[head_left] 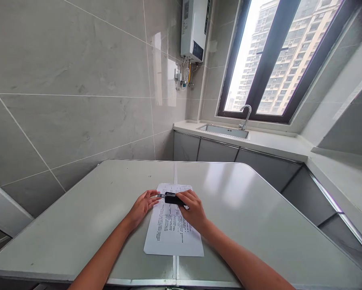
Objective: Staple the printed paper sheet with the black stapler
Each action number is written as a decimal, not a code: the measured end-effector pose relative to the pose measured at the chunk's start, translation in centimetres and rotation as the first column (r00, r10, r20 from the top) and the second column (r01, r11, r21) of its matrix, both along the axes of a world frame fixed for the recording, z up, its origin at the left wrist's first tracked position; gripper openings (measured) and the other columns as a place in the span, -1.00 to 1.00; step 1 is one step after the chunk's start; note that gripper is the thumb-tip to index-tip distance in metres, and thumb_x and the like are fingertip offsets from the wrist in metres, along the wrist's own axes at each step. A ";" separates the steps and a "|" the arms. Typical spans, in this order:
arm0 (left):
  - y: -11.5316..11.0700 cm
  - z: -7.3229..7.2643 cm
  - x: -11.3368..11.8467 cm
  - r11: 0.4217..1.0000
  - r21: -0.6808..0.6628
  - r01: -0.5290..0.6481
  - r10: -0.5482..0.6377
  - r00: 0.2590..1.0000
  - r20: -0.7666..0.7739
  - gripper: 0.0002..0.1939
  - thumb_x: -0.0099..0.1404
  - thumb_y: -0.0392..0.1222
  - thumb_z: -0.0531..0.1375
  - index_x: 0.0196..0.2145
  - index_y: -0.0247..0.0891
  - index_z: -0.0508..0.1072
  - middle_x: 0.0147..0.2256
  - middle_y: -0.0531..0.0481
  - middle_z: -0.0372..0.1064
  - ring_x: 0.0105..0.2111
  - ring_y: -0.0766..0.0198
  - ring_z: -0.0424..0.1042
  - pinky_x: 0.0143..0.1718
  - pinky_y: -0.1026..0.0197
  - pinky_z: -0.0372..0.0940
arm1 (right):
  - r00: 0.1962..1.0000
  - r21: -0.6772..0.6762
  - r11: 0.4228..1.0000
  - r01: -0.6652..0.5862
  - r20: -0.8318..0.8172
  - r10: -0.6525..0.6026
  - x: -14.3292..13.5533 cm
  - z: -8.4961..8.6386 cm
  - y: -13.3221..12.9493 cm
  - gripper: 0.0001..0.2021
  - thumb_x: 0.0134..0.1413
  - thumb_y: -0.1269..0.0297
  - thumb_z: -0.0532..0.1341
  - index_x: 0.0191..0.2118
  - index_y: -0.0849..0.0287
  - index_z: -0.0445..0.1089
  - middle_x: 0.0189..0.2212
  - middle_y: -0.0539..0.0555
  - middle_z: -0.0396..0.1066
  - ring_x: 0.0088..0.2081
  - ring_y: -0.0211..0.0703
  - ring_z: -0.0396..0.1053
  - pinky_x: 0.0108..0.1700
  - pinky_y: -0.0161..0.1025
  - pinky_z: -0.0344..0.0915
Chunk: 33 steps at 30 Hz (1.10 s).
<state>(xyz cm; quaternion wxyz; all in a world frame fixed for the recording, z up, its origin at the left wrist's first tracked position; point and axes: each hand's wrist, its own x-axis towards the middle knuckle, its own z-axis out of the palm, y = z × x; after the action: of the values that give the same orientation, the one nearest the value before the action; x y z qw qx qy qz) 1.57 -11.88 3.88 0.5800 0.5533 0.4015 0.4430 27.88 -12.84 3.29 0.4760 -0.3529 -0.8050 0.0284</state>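
- Two bare hands reach in over one pale bench [244, 229], apart from each other, one at either end of the same tool.
- One black stapler [172, 198], its metal end pointing left, is above the upper half of the paper, lying crosswise to it.
- The right hand [193, 207] is closed around the stapler's black body at its right end.
- The left hand [143, 204] has its fingertips at the metal end, by the paper's left edge; whether they pinch it I cannot tell.
- One printed paper [171, 246] rests across the bench's middle seam [176, 268]; whether it is a single sheet or several stacked, I cannot tell.
- One seam divides the bench top into two halves, left and right.
- Beyond the bench, one worktop [271, 141] carries one sink [224, 130] with one curved tap [246, 114] behind it.
- One window [261, 72] shows two main panes, with tall buildings outside.
- One white water heater [193, 30] hangs in the corner, several pipes below it.
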 end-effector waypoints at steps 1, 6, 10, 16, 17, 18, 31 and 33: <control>0.0 0.0 0.0 0.991 -0.104 0.082 -0.071 0.992 0.105 -0.41 0.51 0.29 -0.03 0.09 -0.27 0.43 0.21 -0.32 0.36 0.19 0.00 0.42 0.26 -0.08 0.27 | 0.998 0.080 0.997 -0.014 0.065 0.008 -0.1 0.1 -0.2 -0.62 0.23 0.53 0.16 0.08 0.03 0.46 -0.10 0.11 0.58 -0.09 -0.02 0.45 -0.04 -0.04 0.37; 0.0 -0.7 -0.4 0.891 -0.317 0.325 -0.212 0.916 0.341 -0.59 0.52 0.04 0.12 0.04 -0.39 0.48 0.07 -0.38 0.49 0.15 0.00 0.48 0.32 -0.08 0.22 | 0.942 0.282 0.953 -0.109 0.335 0.009 -0.3 0.5 -1.3 -0.63 0.40 0.52 0.09 0.14 -0.01 0.43 0.00 0.06 0.57 -0.03 -0.08 0.45 0.08 -0.03 0.32; 0.2 -1.1 -0.7 0.881 -0.345 0.325 -0.185 0.906 0.381 -0.68 0.51 -0.16 0.16 0.07 -0.43 0.51 0.05 -0.34 0.52 0.10 0.08 0.52 0.29 0.03 0.26 | 0.911 0.349 0.922 -0.168 0.411 0.011 -0.3 0.6 -1.8 -0.66 0.42 0.49 0.12 0.15 -0.01 0.42 0.00 0.06 0.58 0.01 -0.10 0.46 0.10 -0.04 0.32; 0.3 -0.9 -0.9 0.883 -0.350 0.312 -0.145 0.892 0.428 -0.74 0.47 -0.32 0.16 0.02 -0.49 0.55 0.05 -0.36 0.52 0.14 0.08 0.50 0.34 0.08 0.22 | 0.918 0.368 0.926 -0.089 0.391 -0.067 -0.5 0.7 -1.9 -0.66 0.42 0.50 0.12 0.14 0.00 0.43 -0.02 0.07 0.59 -0.01 -0.07 0.48 0.09 -0.01 0.36; 0.3 -0.8 -0.9 0.885 -0.346 0.313 -0.142 0.887 0.439 -0.73 0.46 -0.34 0.16 0.02 -0.50 0.55 0.05 -0.37 0.51 0.15 0.07 0.49 0.36 0.06 0.21 | 0.918 0.374 0.924 -0.076 0.388 -0.082 -0.5 0.8 -1.9 -0.66 0.41 0.51 0.12 0.14 0.02 0.44 -0.02 0.08 0.59 -0.02 -0.07 0.48 0.08 0.00 0.37; 0.3 -0.7 -0.9 0.885 -0.342 0.316 -0.142 0.882 0.449 -0.73 0.45 -0.35 0.15 0.03 -0.51 0.54 0.06 -0.37 0.51 0.16 0.07 0.48 0.37 0.05 0.19 | 0.916 0.389 0.918 -0.073 0.391 -0.093 -0.5 0.8 -1.9 -0.67 0.41 0.51 0.13 0.13 0.04 0.44 -0.02 0.09 0.59 -0.02 -0.06 0.48 0.07 0.00 0.37; 0.0 -0.1 -0.7 0.885 -0.385 0.263 -0.070 0.891 0.448 -0.78 0.38 -0.39 0.26 -0.05 -0.55 0.59 -0.01 -0.36 0.55 0.15 0.04 0.49 0.29 0.17 0.31 | 0.954 0.454 0.890 -0.049 0.285 -0.093 -1.0 0.6 -1.4 -0.66 0.24 0.60 0.21 0.04 0.11 0.48 -0.10 0.04 0.60 -0.10 -0.09 0.45 0.01 -0.03 0.36; 0.3 -0.3 -0.7 0.894 -0.405 0.193 -0.013 0.913 0.407 -0.80 0.39 -0.41 0.26 -0.06 -0.51 0.59 -0.01 -0.33 0.55 0.11 0.09 0.51 0.25 0.20 0.35 | 0.991 0.305 0.952 0.036 0.109 -0.072 -0.9 0.3 -1.0 -0.58 0.14 0.64 0.20 0.04 0.07 0.48 -0.13 0.05 0.60 -0.14 -0.06 0.45 -0.05 -0.01 0.36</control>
<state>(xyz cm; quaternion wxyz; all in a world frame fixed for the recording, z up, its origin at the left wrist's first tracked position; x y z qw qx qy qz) 0.84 -11.58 3.57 0.7808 0.3296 0.3350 0.4117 26.95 -13.84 3.63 0.4761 -0.2989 -0.8169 -0.1292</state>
